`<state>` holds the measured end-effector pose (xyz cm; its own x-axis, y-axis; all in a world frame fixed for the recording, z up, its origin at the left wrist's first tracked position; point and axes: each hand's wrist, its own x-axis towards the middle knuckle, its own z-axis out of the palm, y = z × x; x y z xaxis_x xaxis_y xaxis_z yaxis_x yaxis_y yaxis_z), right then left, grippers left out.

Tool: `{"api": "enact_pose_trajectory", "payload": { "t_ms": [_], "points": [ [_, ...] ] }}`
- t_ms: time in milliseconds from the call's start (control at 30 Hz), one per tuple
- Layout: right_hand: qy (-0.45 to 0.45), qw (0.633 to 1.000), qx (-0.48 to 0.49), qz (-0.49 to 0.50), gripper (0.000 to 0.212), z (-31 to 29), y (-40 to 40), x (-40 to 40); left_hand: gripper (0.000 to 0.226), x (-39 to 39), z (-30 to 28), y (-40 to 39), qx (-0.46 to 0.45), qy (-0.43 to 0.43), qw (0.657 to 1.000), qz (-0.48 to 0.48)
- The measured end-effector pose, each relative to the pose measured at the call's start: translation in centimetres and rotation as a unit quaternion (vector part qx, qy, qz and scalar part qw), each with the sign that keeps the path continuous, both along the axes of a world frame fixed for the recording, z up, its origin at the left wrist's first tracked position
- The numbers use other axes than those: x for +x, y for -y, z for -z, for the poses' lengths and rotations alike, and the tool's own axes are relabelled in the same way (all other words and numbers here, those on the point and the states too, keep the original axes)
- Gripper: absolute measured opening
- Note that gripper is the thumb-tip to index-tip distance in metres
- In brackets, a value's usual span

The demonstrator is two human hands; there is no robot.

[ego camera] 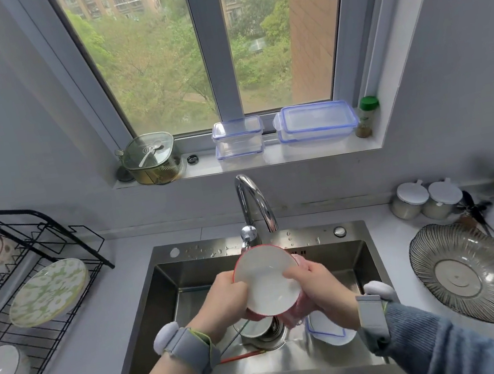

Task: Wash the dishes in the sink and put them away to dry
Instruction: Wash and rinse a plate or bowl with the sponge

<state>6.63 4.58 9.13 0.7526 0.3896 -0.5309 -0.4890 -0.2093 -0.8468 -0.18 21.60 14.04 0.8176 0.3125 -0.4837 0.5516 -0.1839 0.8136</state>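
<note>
Both hands, left [224,297] and right [316,285], grip the bowl [267,280] over the sink [151,325], right seemingly with a cloth [295,315].

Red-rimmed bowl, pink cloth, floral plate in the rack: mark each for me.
red-rimmed bowl [267,280]: head view, on its white inside.
pink cloth [295,313]: head view, on the fold below the bowl.
floral plate [49,292]: head view, on its patterned face.

bowl [267,280] between the fingers: glossy white glazed ceramic, red outside | cloth [294,312] under right fingers: pink, soft | sink [151,328] below: brushed steel, wet | tap [253,205] beyond: polished chrome | rack [53,237] far left: matt black wire | dish [476,273] far right: ribbed smoky glass | bench [86,367]: smooth pale matt
</note>
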Motion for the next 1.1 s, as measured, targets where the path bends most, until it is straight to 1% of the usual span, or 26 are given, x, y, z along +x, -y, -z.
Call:
{"api": "enact_pose_trajectory", "payload": {
  "t_ms": [67, 100, 133, 167, 200, 233, 267, 300, 333, 367, 433, 467, 500, 533, 567, 600, 633, 700, 733, 767, 867, 900, 967, 1000, 1033, 1100],
  "points": [
    [-0.03, 0.998, 0.043, 0.031, 0.029, 0.0, -0.1, -0.1, 0.032, -0.3, 0.6, 0.5, -0.085, -0.027, 0.996, -0.032],
    [-0.033, 0.997, 0.048, 0.044, 0.028, 0.1, -0.1, 0.1, 0.034, -0.4, 0.8, 0.6, -0.111, -0.042, 0.992, -0.038],
    [-0.029, 0.997, 0.045, 0.055, 0.028, 0.3, 0.0, 0.3, 0.048, -0.4, 1.1, 0.6, -0.104, -0.052, 0.993, -0.028],
    [-0.027, 0.997, 0.041, 0.065, 0.027, 0.5, 0.1, 0.5, 0.066, -0.4, 1.3, 0.4, -0.048, -0.047, 0.998, -0.004],
    [-0.025, 0.997, 0.035, 0.07, 0.027, 0.5, 0.1, 0.7, 0.079, -0.6, 1.1, 0.4, 0.044, -0.025, 0.998, 0.025],
    [-0.024, 0.997, 0.03, 0.073, 0.026, 0.4, 0.1, 0.8, 0.085, -0.7, 1.1, 0.2, 0.142, 0.011, 0.988, 0.052],
    [-0.023, 0.997, 0.025, 0.076, 0.026, 0.3, 0.1, 1.0, 0.083, -1.0, 0.9, 0.3, 0.235, 0.072, 0.967, 0.071],
    [-0.024, 0.996, 0.025, 0.077, 0.025, 0.2, 0.1, 1.1, 0.075, -1.2, 0.8, 0.4, 0.306, 0.153, 0.935, 0.096],
    [-0.026, 0.996, 0.029, 0.077, 0.026, 0.1, 0.1, 1.3, 0.065, -1.4, 0.6, 0.7, 0.341, 0.208, 0.907, 0.136],
    [-0.028, 0.996, 0.03, 0.077, 0.029, -0.2, 0.2, 1.4, 0.056, -1.6, 0.2, 1.2, 0.347, 0.233, 0.889, 0.188],
    [-0.015, 0.997, 0.033, 0.068, 0.04, -0.9, 0.1, 1.3, 0.046, -2.2, 0.3, 1.7, 0.336, 0.211, 0.872, 0.285],
    [-0.002, 0.998, 0.032, 0.062, 0.044, -1.1, 0.0, 1.3, 0.04, -2.3, 0.6, 1.9, 0.355, 0.206, 0.857, 0.311],
    [0.014, 0.998, 0.027, 0.058, 0.048, -1.3, -0.2, 1.3, 0.032, -2.3, 0.9, 1.8, 0.383, 0.212, 0.842, 0.317],
    [0.035, 0.998, 0.02, 0.057, 0.052, -1.3, -0.4, 1.1, 0.022, -2.2, 1.1, 1.6, 0.401, 0.215, 0.835, 0.31],
    [0.058, 0.996, 0.013, 0.061, 0.055, -1.1, -0.4, 1.0, 0.012, -2.0, 1.1, 1.7, 0.406, 0.217, 0.839, 0.29],
    [0.08, 0.995, 0.001, 0.061, 0.058, -0.8, -0.5, 0.7, 0.006, -2.0, 1.1, 1.7, 0.396, 0.212, 0.853, 0.266],
    [0.105, 0.993, -0.008, 0.054, 0.057, -0.8, -0.5, 0.4, 0.012, -2.0, 1.2, 1.8, 0.379, 0.21, 0.868, 0.243],
    [0.172, 0.984, -0.045, 0.028, 0.041, -0.9, -0.5, -0.5, 0.023, -1.7, 1.3, 1.8, 0.328, 0.198, 0.902, 0.197],
    [0.214, 0.975, -0.064, 0.013, 0.034, -1.3, -0.5, -1.1, 0.023, -1.7, 1.1, 1.9, 0.31, 0.187, 0.915, 0.177],
    [0.255, 0.964, -0.07, -0.001, 0.034, -1.3, -0.5, -1.6, 0.023, -1.5, 1.1, 1.8, 0.292, 0.171, 0.927, 0.162],
    [0.367, 0.925, -0.081, -0.058, 0.044, -1.2, -0.8, -2.9, 0.013, -1.2, 1.3, 1.4, 0.223, 0.127, 0.956, 0.142],
    [0.399, 0.909, -0.09, -0.08, 0.045, -1.0, -1.0, -3.3, 0.013, -1.3, 1.4, 1.2, 0.207, 0.12, 0.962, 0.135],
    [0.44, 0.888, -0.084, -0.104, 0.045, -0.9, -1.2, -3.4, 0.017, -1.5, 1.5, 0.7, 0.158, 0.118, 0.973, 0.118],
    [0.438, 0.891, -0.066, -0.098, 0.043, -1.0, -1.3, -3.0, 0.016, -1.7, 1.3, 0.7, 0.117, 0.122, 0.98, 0.109],
    [0.413, 0.906, -0.041, -0.083, 0.038, -1.0, -1.5, -2.5, 0.015, -1.9, 1.2, 0.7, 0.066, 0.125, 0.985, 0.1],
    [0.296, 0.953, 0.012, -0.054, 0.029, -1.3, -1.9, -0.9, 0.016, -2.4, 0.5, 0.8, -0.005, 0.136, 0.988, 0.077]
  ]
}}
